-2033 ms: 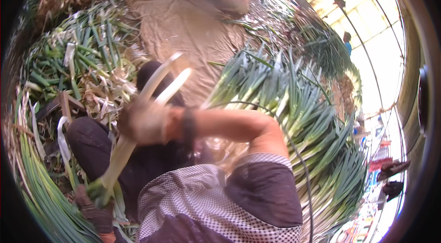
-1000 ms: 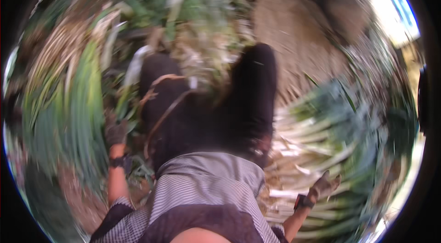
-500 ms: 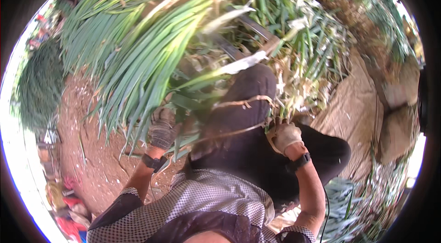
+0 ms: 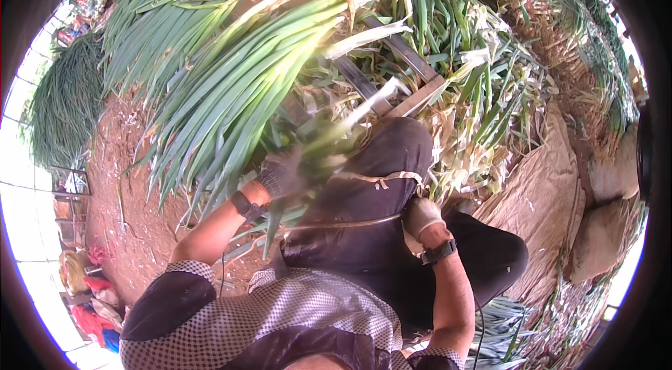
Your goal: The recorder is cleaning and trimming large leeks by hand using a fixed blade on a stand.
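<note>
My left hand (image 4: 283,170), in a grey glove and smeared by motion, is closed on the leafy end of a green onion (image 4: 334,133). That onion is blurred, and its pale stem points up and right over my dark-trousered knee. My right hand (image 4: 423,216), in a pale glove, is curled beside the same knee; its fingertips are mostly hidden. A thin tan tube-like strand (image 4: 343,223) runs across my lap to it. Left and ahead lies a thick bunch of green onions (image 4: 245,83), leaves fanned toward me.
Dark metal bars (image 4: 402,51) joined by a wooden crosspiece (image 4: 418,95) stand in front of my knee. Around them lie loose leaves and peelings (image 4: 483,100). At right are a brown cloth sheet (image 4: 535,181) and stuffed sacks (image 4: 598,237). Another onion heap (image 4: 66,104) rests far left on bare soil.
My left hand has moved right and slightly up, swinging the green onion's pale stem more upright. My right hand has shifted slightly down and left, its fingers more curled.
</note>
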The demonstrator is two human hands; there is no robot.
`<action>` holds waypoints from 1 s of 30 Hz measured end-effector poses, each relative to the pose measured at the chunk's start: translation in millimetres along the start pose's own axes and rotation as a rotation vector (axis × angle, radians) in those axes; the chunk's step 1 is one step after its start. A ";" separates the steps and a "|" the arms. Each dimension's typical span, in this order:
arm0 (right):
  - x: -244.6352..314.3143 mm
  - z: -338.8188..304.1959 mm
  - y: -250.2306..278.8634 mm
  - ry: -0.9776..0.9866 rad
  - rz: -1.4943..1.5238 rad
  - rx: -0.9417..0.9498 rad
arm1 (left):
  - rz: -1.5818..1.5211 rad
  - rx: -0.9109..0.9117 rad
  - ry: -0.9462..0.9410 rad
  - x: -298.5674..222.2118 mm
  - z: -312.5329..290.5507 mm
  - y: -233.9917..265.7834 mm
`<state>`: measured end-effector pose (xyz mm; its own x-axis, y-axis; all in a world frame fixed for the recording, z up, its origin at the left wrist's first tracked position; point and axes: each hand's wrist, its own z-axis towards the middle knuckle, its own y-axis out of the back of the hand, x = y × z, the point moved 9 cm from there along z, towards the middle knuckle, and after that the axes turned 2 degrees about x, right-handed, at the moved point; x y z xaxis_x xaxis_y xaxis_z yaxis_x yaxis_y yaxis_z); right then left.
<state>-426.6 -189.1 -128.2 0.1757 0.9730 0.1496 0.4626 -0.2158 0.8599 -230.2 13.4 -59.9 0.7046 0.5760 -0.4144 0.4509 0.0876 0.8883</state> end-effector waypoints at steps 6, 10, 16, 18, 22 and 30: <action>1.1 -3.0 26.5 -0.092 0.002 0.226 | -0.002 -0.118 0.062 44.6 -15.8 -9.9; -0.6 -6.6 36.9 -0.060 0.026 0.120 | -0.885 -0.314 0.280 60.7 -68.0 58.1; -9.6 -27.6 65.5 -0.140 0.124 0.106 | -0.731 -0.565 0.268 63.8 -161.8 124.6; -9.5 -24.9 61.4 -0.136 0.135 0.074 | 0.004 -0.496 0.319 78.6 -189.9 135.4; -9.2 -23.8 59.0 -0.134 0.097 0.081 | -1.184 -1.125 0.084 12.8 -194.9 208.4; -16.4 -34.9 57.5 -0.209 0.097 0.167 | -0.573 -0.974 -0.878 -129.9 -108.1 408.5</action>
<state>-433.2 -214.6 -64.2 0.3934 0.9130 0.1083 0.5685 -0.3341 0.7518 -196.8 62.2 378.3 0.8239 -0.3773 -0.4229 0.4879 0.8519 0.1903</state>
